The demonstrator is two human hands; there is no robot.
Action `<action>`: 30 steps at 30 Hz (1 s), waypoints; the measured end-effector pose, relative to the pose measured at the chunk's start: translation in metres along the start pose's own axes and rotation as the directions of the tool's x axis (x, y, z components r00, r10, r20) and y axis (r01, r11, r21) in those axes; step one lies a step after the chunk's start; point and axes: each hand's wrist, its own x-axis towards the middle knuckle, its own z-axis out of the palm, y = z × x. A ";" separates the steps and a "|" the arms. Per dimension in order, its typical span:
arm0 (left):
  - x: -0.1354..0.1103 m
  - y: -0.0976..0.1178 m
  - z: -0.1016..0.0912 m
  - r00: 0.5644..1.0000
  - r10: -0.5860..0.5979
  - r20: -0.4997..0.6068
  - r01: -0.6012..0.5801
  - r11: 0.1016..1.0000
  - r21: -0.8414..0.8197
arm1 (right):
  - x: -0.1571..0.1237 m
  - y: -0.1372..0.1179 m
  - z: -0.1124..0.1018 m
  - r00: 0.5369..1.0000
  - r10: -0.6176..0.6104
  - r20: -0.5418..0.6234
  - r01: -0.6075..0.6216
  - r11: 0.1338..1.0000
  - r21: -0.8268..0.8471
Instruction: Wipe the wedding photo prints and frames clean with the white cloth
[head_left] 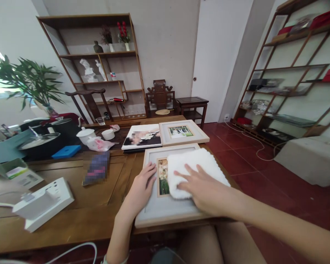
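Right hand (206, 192) is pressing the white cloth (192, 165) flat-palmed on the picture frame (165, 214), left hand (143, 187) lying open, bracing its edge; light, even pressure seems wise

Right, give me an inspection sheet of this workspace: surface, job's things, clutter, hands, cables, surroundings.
Surface: wooden table, crowded on its left half.
Job's things: picture frame lying flat at the near edge; white cloth on it, covering part of the photo.
Clutter: second frame and photo print behind it; pots, blue pad, white lidded cup, open box on the left.
Hands: left hand flat on the frame's left border; right hand flat on the cloth.
Cables: power strip on the table; white cord by the near edge; floor cable on the right.
Surroundings: wooden shelves, potted plant, red tile floor.
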 end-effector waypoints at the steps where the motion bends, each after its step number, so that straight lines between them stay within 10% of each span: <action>1: 0.000 0.000 0.000 1.000 -0.002 -0.004 0.002 1.000 0.000 | -0.010 -0.010 -0.003 0.999 -0.015 0.041 0.014 0.999 0.039; 9: 0.001 0.001 0.000 1.000 0.013 -0.016 -0.013 1.000 0.018 | -0.031 -0.035 0.006 0.990 -0.141 0.019 0.135 0.972 0.193; 20: 0.000 0.003 -0.002 1.000 0.000 -0.013 0.000 1.000 0.005 | 0.067 0.075 0.002 0.948 0.176 -0.266 -0.204 0.976 -0.080; 30: 0.001 0.003 0.000 0.999 0.018 -0.037 -0.018 1.000 -0.001 | 0.015 -0.021 0.008 0.992 -0.120 -0.031 0.120 0.993 0.016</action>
